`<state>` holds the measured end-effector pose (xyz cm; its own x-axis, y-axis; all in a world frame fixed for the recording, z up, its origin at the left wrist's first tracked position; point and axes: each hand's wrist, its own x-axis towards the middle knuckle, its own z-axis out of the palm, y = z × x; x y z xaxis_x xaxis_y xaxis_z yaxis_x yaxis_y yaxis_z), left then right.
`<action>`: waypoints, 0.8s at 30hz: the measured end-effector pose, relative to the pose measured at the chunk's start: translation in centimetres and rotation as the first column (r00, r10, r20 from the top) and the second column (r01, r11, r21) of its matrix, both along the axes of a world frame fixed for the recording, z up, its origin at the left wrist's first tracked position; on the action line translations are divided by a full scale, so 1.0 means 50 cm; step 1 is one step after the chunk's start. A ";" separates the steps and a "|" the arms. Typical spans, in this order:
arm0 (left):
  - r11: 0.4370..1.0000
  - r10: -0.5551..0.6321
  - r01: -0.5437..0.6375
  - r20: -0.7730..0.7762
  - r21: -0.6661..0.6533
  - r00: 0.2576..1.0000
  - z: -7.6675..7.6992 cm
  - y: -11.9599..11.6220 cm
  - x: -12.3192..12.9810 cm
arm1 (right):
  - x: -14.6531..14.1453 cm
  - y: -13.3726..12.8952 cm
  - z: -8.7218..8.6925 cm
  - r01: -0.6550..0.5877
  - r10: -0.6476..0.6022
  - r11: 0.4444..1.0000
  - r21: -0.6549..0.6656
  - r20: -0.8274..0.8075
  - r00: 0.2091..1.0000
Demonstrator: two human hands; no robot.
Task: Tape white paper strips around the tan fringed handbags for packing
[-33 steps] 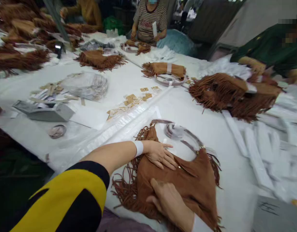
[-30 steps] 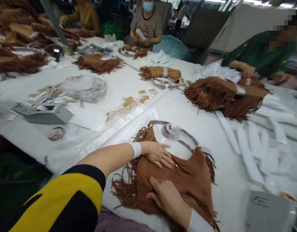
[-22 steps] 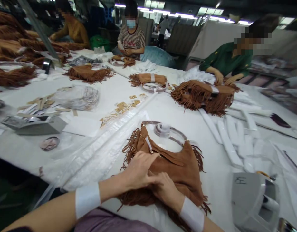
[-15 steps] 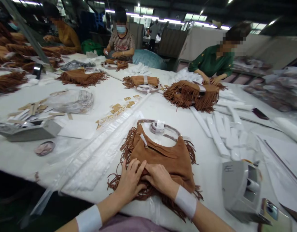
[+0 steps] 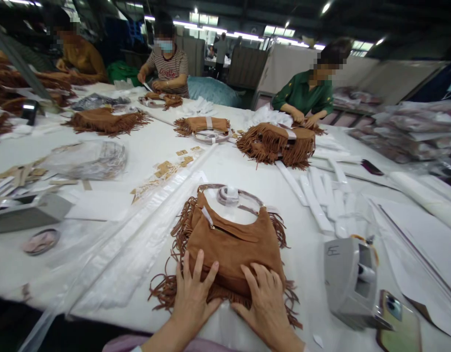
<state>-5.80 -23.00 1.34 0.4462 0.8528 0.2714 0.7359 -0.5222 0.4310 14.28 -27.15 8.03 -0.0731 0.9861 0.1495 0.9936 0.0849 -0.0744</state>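
Note:
A brown suede-look handbag (image 5: 233,239) with fringe at its sides and bottom lies flat on the white table, its wrapped handle (image 5: 243,195) pointing away from me. Across its front runs a zipper with a white-wrapped pull (image 5: 208,216). My left hand (image 5: 194,288) rests on the lower left of the bag, fingers spread. On the lower right lies my right hand (image 5: 265,298), its fingers also apart and pressing the suede near the bottom edge. Some fringe under both palms is hidden.
Right of the bag stand a grey tape dispenser (image 5: 345,283) and a phone (image 5: 399,322). White strips (image 5: 321,195) lie behind them. Plastic bags (image 5: 137,244) and tan tags (image 5: 167,168) lie to the left. More fringed bags (image 5: 277,142) and several co-workers are across the table.
My hands were close together at the bag's lower middle; now they are apart, the right one moved right and both lie flatter. The view has shifted slightly to the right.

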 end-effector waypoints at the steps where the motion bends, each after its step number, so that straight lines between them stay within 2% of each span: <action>1: 1.000 -0.009 0.009 0.011 0.014 1.000 -0.010 0.002 0.001 | 0.002 -0.004 -0.009 0.008 -0.009 1.000 0.021 0.012 1.000; 4: 0.997 -0.060 0.058 0.043 0.054 0.997 -0.032 0.014 -0.003 | 0.019 -0.006 -0.029 -0.022 0.022 1.000 0.009 0.019 1.000; 8: 0.990 -0.120 0.114 0.068 0.083 0.990 -0.044 0.030 -0.014 | 0.047 0.012 -0.031 -0.106 0.104 0.991 -0.079 -0.023 0.994; 13: 0.979 -0.192 0.187 0.062 0.083 0.979 -0.039 0.087 -0.032 | 0.059 0.062 -0.016 -0.174 0.176 0.970 -0.170 -0.002 0.984; 18: 0.965 -0.256 0.258 -0.041 0.051 0.966 -0.024 0.161 -0.046 | 0.056 0.106 -0.021 -0.180 0.181 0.967 -0.180 -0.008 0.983; 20: 0.976 -0.202 0.208 -0.086 0.062 0.976 -0.010 0.162 -0.049 | 0.055 0.112 -0.026 -0.175 0.176 0.968 -0.179 -0.013 0.984; 22: 0.982 -0.153 0.162 -0.095 0.095 0.984 0.008 0.138 -0.052 | 0.054 0.112 -0.031 -0.173 0.173 0.969 -0.177 -0.016 0.985; 24: 0.966 -0.225 0.232 -0.073 0.116 0.972 0.023 0.097 -0.053 | 0.053 0.110 -0.035 -0.173 0.172 0.970 -0.172 -0.017 0.985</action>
